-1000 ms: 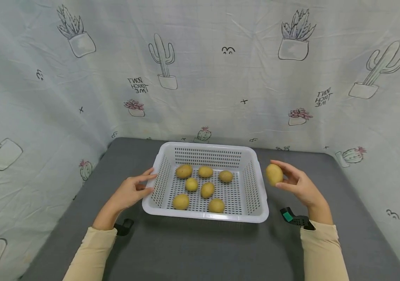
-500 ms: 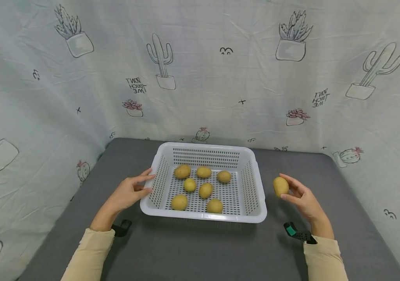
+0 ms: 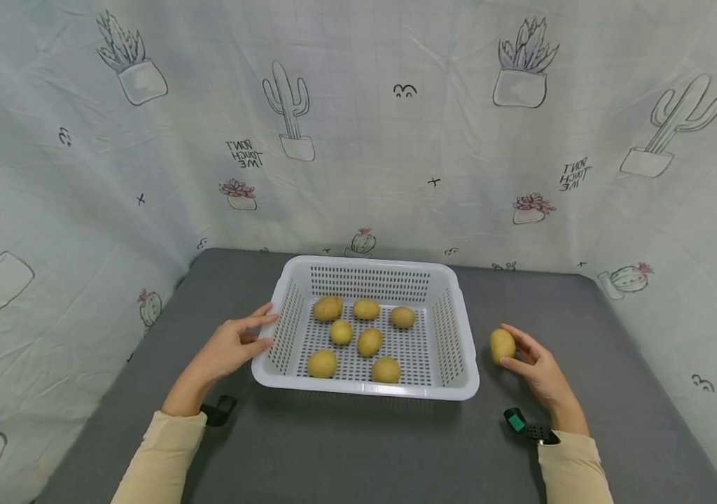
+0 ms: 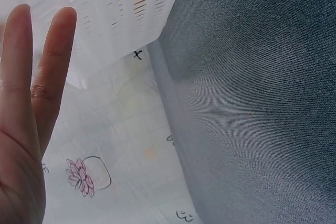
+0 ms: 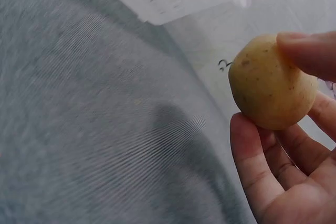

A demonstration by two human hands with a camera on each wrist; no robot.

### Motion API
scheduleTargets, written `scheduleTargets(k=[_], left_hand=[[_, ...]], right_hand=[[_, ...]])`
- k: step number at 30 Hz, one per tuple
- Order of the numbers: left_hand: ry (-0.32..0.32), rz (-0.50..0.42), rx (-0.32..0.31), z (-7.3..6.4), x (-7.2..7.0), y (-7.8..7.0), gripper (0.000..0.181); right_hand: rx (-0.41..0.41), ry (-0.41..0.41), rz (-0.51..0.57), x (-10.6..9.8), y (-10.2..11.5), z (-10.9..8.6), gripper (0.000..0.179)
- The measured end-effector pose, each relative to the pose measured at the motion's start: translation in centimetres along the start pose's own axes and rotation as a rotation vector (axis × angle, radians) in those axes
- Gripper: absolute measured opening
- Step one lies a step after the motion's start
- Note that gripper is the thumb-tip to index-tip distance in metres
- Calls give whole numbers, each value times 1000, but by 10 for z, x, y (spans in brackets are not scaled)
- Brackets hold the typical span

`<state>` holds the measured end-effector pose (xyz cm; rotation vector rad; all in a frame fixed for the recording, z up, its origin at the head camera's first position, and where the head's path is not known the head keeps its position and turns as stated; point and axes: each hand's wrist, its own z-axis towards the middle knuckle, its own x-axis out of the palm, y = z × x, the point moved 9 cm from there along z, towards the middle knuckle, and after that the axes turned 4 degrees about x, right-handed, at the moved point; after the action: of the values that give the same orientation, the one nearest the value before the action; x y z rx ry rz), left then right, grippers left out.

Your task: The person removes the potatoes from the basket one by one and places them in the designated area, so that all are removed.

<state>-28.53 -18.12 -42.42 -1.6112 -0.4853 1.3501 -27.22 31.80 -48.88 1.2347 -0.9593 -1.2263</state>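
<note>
My right hand [image 3: 543,367] holds a potato [image 3: 502,346] between thumb and fingers, to the right of a white plastic basket [image 3: 358,386]. In the right wrist view this potato [image 5: 270,85] has yellow, speckled skin, with the thumb on one side and fingers on the other. Several more potatoes [image 3: 369,342] lie spread on the basket's slotted floor. With fairly straight fingers, my left hand [image 3: 223,350] touches the basket's left rim. Two of its straight fingers [image 4: 56,56] show beside the basket's outer wall [image 4: 113,19] in the left wrist view.
The basket stands on a dark grey tabletop [image 3: 358,448]. Behind and beside the table hangs a pale cloth [image 3: 358,126] printed with potted plants. A black strap [image 3: 528,428] is on the right wrist, another strap [image 3: 218,411] on the left.
My right hand has moved down and closer to me with the potato, ending slightly farther right of the basket. The left hand stays at the basket's rim.
</note>
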Motion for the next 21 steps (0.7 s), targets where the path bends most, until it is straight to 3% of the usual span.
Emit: scheduleTargets(k=[7,14,21], left_hand=[[-2,1,2,1,1,2,53],[0,-2,5,0,1,2,53],[3,-24,2,0,1,1,53]], right_hand=[[93,-71,-193,-4,-15,1,64],[125,-83,-389,-3,-14,6,66],[162,-88,-490,-4,-12,13,65]])
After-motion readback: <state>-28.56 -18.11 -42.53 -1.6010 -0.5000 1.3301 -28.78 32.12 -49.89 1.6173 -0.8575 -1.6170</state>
